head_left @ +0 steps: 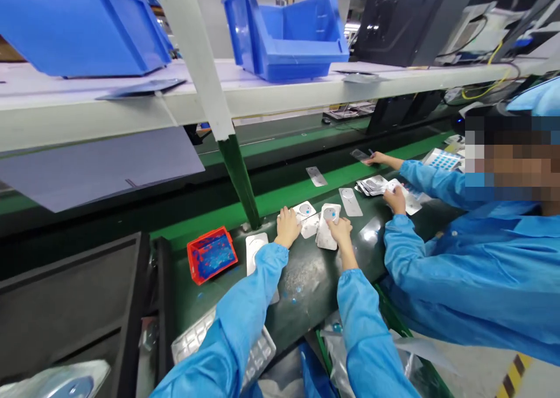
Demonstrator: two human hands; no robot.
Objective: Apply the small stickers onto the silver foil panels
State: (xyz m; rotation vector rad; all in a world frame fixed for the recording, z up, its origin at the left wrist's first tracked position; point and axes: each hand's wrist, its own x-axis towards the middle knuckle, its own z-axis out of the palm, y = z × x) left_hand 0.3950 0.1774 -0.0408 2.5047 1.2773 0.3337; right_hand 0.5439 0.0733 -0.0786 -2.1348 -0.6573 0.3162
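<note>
My left hand (pixel 287 227) has its bent fingers at the left end of a thin white plate (pixel 305 209) that bears a round outline and a blue dot. Another white plate (pixel 310 226) lies just below it, partly overlapped. My right hand (pixel 341 233) grips the right side of a small stack of white plates (pixel 326 234); the top one shows a grey circle with a blue dot. Left of my left hand a further white plate (pixel 255 247) lies on the dark green bench, partly under my sleeve.
A red tray (pixel 213 255) with blue bits stands left; a clear blister tray (pixel 195 341) lies in front. At right, a co-worker's hands (pixel 395 199) handle similar plates beside a pile (pixel 371 185). A post (pixel 240 179) and a shelf with blue bins (pixel 301 53) rise ahead.
</note>
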